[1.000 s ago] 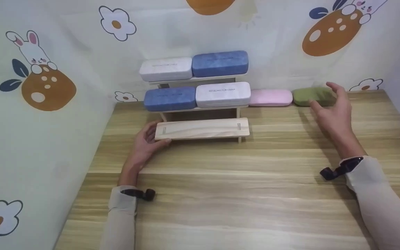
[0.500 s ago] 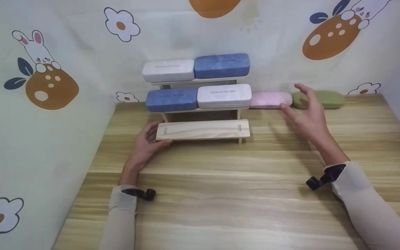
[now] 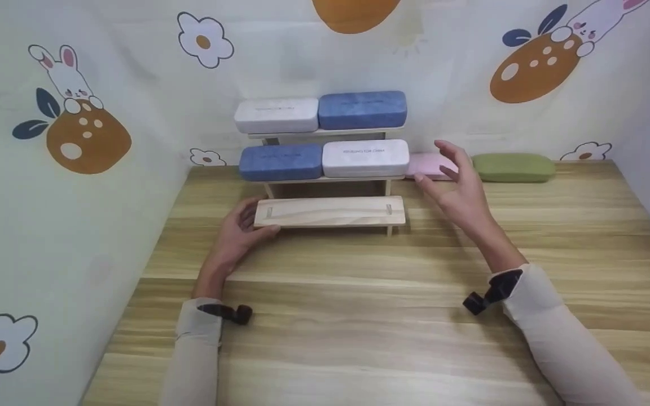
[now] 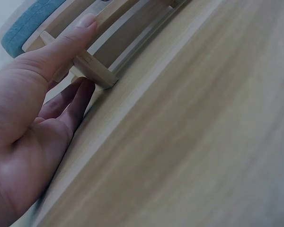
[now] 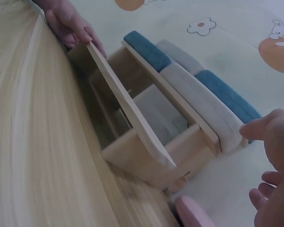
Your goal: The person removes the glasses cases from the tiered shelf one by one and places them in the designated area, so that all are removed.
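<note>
A three-step wooden display stand (image 3: 330, 211) stands against the back wall. My left hand (image 3: 238, 234) grips the left end of its lowest step, thumb over the front edge and fingers behind. On the top step lie a white glasses case (image 3: 277, 115) and a blue glasses case (image 3: 363, 110). The middle step bears another blue case (image 3: 281, 162) and another white case (image 3: 365, 158). My right hand (image 3: 460, 194) hovers with spread fingers in front of a pink case (image 3: 429, 165), partly covering it, and holds nothing. Right of it lies a green case (image 3: 514, 168).
The wood-grain table (image 3: 359, 316) stretches in front of the stand. A patterned back wall (image 3: 443, 67) rises directly behind the cases, and a side wall (image 3: 48, 237) borders the table on the left.
My right hand has moved left, from the green case to in front of the pink one, uncovering the green case. The left hand keeps its grip on the stand. The head view has shifted slightly.
</note>
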